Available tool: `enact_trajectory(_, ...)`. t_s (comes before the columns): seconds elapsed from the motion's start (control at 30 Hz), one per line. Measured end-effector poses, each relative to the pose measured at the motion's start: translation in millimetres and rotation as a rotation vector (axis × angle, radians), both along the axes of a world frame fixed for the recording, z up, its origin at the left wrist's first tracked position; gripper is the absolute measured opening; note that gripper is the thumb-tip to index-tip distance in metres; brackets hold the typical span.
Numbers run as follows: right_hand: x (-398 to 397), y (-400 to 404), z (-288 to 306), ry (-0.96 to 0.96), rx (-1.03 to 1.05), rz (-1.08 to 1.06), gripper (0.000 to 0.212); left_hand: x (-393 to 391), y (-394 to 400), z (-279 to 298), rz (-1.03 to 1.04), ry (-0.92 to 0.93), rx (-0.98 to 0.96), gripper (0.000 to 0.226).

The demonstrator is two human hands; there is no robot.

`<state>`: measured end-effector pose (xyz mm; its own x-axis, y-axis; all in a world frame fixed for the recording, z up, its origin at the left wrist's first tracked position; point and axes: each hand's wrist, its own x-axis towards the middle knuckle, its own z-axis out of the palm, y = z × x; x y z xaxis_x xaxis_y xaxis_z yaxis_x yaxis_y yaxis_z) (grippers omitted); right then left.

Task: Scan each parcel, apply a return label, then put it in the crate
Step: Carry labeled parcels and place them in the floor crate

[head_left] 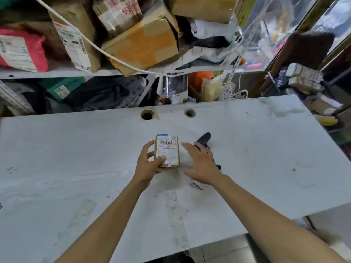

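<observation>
A small labelled parcel (167,151) is gripped by the left hand (147,164) over the white table (76,168). Just beside it, the right hand (202,165) is spread open, nothing held, above a black barcode scanner (204,139).

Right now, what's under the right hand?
A black scanner lies on the table beneath the open right hand; its middle is covered. A small printed scrap shows near the wrist.
</observation>
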<state>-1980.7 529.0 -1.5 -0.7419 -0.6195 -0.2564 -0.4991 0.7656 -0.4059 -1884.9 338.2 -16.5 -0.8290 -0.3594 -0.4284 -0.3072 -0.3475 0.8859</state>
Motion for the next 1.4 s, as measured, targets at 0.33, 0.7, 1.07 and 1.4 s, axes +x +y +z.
enact_trajectory(0.33,-73.0,19.0,-31.6,-0.144,0.011,-0.569,0.069,-7.5,16.8,-29.7,0.2,-0.084,0.069,0.062)
enact_trajectory(0.7,-76.2,34.1,-32.6,-0.199,-0.036,-0.457,0.04,-7.2,40.7,-25.6,0.29,-0.061,0.183,0.052)
enact_trajectory(1.07,-46.5,33.8,39.1,-1.157,-0.546,-0.348,0.008,-18.9,66.3,0.0,0.344,-0.022,0.289,0.064)
enact_trajectory(1.4,-52.6,48.1,52.3,-1.292,-0.456,-0.302,0.015,-18.5,70.0,3.1,0.409,-0.008,0.268,0.07)
